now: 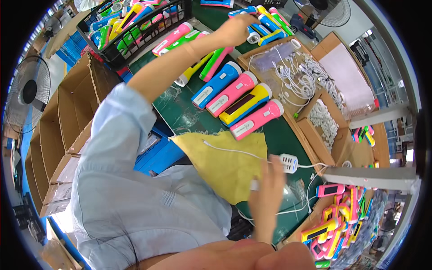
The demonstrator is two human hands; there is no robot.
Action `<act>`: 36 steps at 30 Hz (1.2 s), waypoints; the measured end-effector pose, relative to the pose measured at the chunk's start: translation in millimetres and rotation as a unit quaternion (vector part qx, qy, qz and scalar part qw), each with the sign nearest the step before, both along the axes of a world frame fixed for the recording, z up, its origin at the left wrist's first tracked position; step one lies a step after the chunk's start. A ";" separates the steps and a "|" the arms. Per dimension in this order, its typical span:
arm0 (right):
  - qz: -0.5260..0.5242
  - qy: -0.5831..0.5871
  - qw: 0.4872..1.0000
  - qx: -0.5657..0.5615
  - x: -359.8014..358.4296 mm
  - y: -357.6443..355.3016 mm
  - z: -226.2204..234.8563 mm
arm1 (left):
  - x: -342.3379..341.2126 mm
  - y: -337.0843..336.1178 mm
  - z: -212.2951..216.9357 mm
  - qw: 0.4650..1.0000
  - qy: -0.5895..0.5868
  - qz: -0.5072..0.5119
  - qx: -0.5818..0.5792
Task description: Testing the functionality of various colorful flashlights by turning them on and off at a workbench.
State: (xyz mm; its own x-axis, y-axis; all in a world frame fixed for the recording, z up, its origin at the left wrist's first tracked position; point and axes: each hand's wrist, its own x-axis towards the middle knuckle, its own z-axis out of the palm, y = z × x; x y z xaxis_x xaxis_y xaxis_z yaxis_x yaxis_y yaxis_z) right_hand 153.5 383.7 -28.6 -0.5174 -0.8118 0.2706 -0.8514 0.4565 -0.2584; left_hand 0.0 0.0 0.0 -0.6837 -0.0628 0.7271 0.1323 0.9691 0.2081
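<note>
My left hand [235, 30] reaches to the far side of the green table, fingers curled at a blue flashlight [253, 38] whose round lens end shows beside them. Nearer me lies a slanted row of flashlights: a blue one [217, 84], a pink one [231, 93], a yellow and blue one [245, 104] and another pink one [257, 119]. My right hand [267, 191], smeared by motion, is over the right edge of a yellow cloth [220, 164]. A small white piece [254, 185] shows at its side. Next to its fingertips is a white multi-port USB charger [289, 163]; a white cable [234, 150] crosses the cloth.
A black crate [135, 42] of flashlights stands at the far left. Along the right are a cardboard tray of white cables [299, 83], a box of small white parts [323, 123] and a heap of colourful flashlights [335, 220]. Tall cardboard dividers [60, 126] stand left.
</note>
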 end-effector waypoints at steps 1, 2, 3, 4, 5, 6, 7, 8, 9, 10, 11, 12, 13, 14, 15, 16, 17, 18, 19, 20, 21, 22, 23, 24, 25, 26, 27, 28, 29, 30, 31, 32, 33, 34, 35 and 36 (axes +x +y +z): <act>0.007 0.004 1.000 0.002 -10.9 3.7 -1.2 | -29.6 -19.2 -27.2 0.996 -0.056 0.006 -0.069; 0.000 0.012 0.999 0.039 -9.3 1.0 -14.2 | -59.7 -35.3 -48.6 0.984 -0.112 0.002 -0.138; -0.015 -0.030 0.999 0.037 15.5 -34.9 -23.8 | -72.8 -82.7 -57.2 0.958 -0.133 -0.027 -0.254; -0.016 -0.051 0.997 0.056 11.2 -40.6 -30.6 | -89.5 -91.5 -65.9 0.952 -0.155 0.007 -0.265; -0.024 -0.056 0.996 0.063 4.8 -45.1 -34.7 | -105.2 -97.3 -71.1 0.944 -0.177 0.043 -0.276; -0.023 -0.051 0.996 0.063 0.7 -50.2 -38.2 | -113.8 -98.3 -75.3 0.945 -0.167 0.053 -0.276; -0.020 -0.046 0.998 0.029 -3.8 -55.4 -40.9 | -125.8 -99.5 -76.0 0.928 -0.211 0.102 -0.291; -0.024 -0.047 0.999 -0.003 -3.5 -58.8 -45.0 | -132.1 -88.9 -75.1 0.906 -0.258 0.141 -0.305; -0.011 -0.015 0.999 -0.026 -6.1 -64.3 -48.3 | -135.3 -82.7 -71.7 0.908 -0.246 0.152 -0.302; -0.019 -0.015 0.999 -0.022 -5.3 -63.6 -47.8 | -139.8 -80.2 -66.5 0.893 -0.242 0.162 -0.344; 0.010 -0.043 0.999 -0.005 -3.9 -62.4 -47.2 | -141.4 -81.6 -59.2 0.875 -0.236 0.172 -0.386; 0.037 -0.074 0.997 0.010 -2.5 -60.7 -48.8 | -135.0 -77.0 -48.0 0.883 -0.205 0.166 -0.388; 0.033 -0.071 0.997 -0.011 -0.9 -60.2 -52.1 | -128.9 -82.5 -42.3 0.914 -0.138 0.153 -0.349; 0.034 -0.072 0.997 -0.009 0.3 -57.4 -57.7 | -123.6 -86.4 -37.5 0.938 -0.093 0.124 -0.310; 0.029 -0.092 0.993 -0.065 -0.5 -56.1 -62.7 | -120.3 -91.6 -29.2 0.957 -0.044 0.096 -0.271; 0.017 -0.116 0.986 -0.123 -0.3 -55.2 -63.5 | -110.8 -71.0 -12.9 0.981 -0.100 0.068 -0.150; -0.052 -0.205 0.959 -0.186 2.4 -49.6 -60.3 | -98.7 -49.1 2.0 0.985 -0.098 0.042 -0.136; -0.105 -0.291 0.918 -0.247 2.9 -45.4 -51.3 | -72.1 -31.8 21.7 0.987 -0.093 0.031 -0.125; -0.144 -0.441 0.814 -0.350 -2.0 -38.5 -32.6 | -36.6 5.7 45.6 0.982 -0.140 0.065 -0.106; -0.187 -0.569 0.669 -0.440 -11.1 -28.7 -15.6 | -14.5 27.4 48.5 0.989 -0.127 -0.017 -0.079; -0.160 -0.600 0.561 -0.547 -22.2 -19.7 -7.8 | 13.2 49.9 51.2 0.981 -0.168 -0.093 -0.036; -0.188 -0.576 0.497 -0.621 -37.7 -21.0 -0.4 | 43.7 67.8 49.6 0.962 -0.209 -0.172 -0.030; -0.266 -0.495 0.531 -0.634 -43.2 -23.5 7.3 | 64.4 84.6 38.6 0.939 -0.207 -0.276 -0.010; -0.240 -0.479 0.586 -0.608 -46.4 -10.7 6.2 | 91.6 110.8 53.4 0.876 -0.341 -0.332 0.082; -0.224 -0.454 0.629 -0.591 -46.9 -8.7 12.7 | 110.9 130.7 53.0 0.848 -0.382 -0.353 0.108; -0.181 -0.426 0.661 -0.590 -49.0 -6.2 10.8 | 125.4 145.0 36.0 0.873 -0.279 -0.390 0.087; -0.188 -0.423 0.671 -0.579 -45.5 -7.3 17.9 | 138.7 158.8 34.5 0.884 -0.283 -0.365 0.066; -0.184 -0.419 0.680 -0.573 -43.0 -12.0 21.8 | 146.8 169.3 31.6 0.896 -0.284 -0.339 0.045; -0.180 -0.415 0.688 -0.567 -39.1 -14.1 21.8 | 152.1 176.3 24.9 0.907 -0.267 -0.325 0.020; -0.150 -0.381 0.751 -0.518 -39.4 -13.9 19.2 | 155.1 178.0 22.4 0.914 -0.262 -0.311 0.007; -0.117 -0.345 0.807 -0.466 -37.0 -13.5 19.8 | 157.8 180.1 20.1 0.920 -0.256 -0.296 -0.007; -0.119 -0.303 0.834 -0.446 -29.1 -15.1 21.2 | 160.4 183.1 20.0 0.927 -0.240 -0.287 -0.021; -0.099 -0.282 0.845 -0.443 -25.3 -15.6 19.6 | 162.3 185.6 19.6 0.926 -0.242 -0.289 -0.021; -0.079 -0.260 0.856 -0.440 -23.7 -15.9 16.6 | 163.2 188.3 19.4 0.923 -0.247 -0.294 -0.014; -0.106 -0.226 0.868 -0.429 -27.3 -10.0 9.2 | 164.1 189.7 19.3 0.920 -0.253 -0.299 -0.008; -0.122 -0.232 0.866 -0.426 -30.4 -4.3 4.5 | 163.8 189.7 19.2 0.919 -0.254 -0.302 -0.009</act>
